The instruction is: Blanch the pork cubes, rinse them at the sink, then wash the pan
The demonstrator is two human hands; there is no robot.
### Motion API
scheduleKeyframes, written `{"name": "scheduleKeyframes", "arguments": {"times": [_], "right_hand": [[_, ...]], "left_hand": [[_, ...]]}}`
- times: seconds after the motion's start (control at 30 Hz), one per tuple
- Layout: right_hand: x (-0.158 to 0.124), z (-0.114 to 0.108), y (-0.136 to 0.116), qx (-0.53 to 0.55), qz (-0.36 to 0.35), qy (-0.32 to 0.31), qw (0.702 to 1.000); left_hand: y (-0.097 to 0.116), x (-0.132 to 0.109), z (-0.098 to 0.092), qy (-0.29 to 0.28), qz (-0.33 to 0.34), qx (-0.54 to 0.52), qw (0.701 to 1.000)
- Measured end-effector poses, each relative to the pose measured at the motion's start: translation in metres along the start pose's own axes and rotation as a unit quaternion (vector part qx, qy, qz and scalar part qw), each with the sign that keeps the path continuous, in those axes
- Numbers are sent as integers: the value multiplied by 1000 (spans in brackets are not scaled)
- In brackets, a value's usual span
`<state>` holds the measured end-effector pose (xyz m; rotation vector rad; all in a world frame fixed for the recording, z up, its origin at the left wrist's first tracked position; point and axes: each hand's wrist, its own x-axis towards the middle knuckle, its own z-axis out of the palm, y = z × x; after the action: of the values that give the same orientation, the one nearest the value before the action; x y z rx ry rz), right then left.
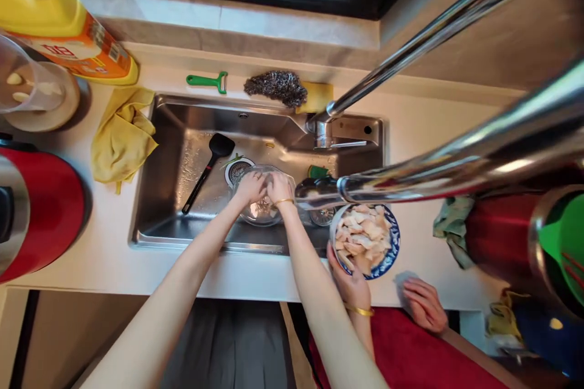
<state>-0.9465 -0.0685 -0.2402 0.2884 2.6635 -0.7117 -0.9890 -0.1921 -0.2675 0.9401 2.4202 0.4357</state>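
Glass bowl [261, 213] has left hand [250, 185], right hand [279, 187] inside.

A pale countertop [114, 249] carries a sunken steel sink [173, 157], and on the sink's floor a glass bowl [262, 212] sits under the left hand [250, 185] and right hand [279, 187], with a black spatula [207, 170] just left of them. Beyond the hands, a green peeler [207, 80], a steel scourer [276, 86] and a yellow sponge [319, 95] lie along the back rim. Well to their left are a yellow cloth [122, 133], a white saucer [50, 112], a yellow bottle [59, 24] and a red appliance [45, 212]; to their right stand a blue-rimmed plate [393, 243], a green cloth [449, 224] and a red pot [497, 237].
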Motion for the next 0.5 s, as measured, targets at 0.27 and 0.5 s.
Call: {"name": "scheduleKeyframes", "arguments": {"times": [0.27, 0.5], "right_hand": [[6, 43, 24, -68, 70, -94, 991], [-8, 45, 14, -30, 166, -161, 972]], "left_hand": [[-9, -9, 32, -89, -101, 47, 990], [-1, -24, 39, -148, -157, 14, 976]]}}
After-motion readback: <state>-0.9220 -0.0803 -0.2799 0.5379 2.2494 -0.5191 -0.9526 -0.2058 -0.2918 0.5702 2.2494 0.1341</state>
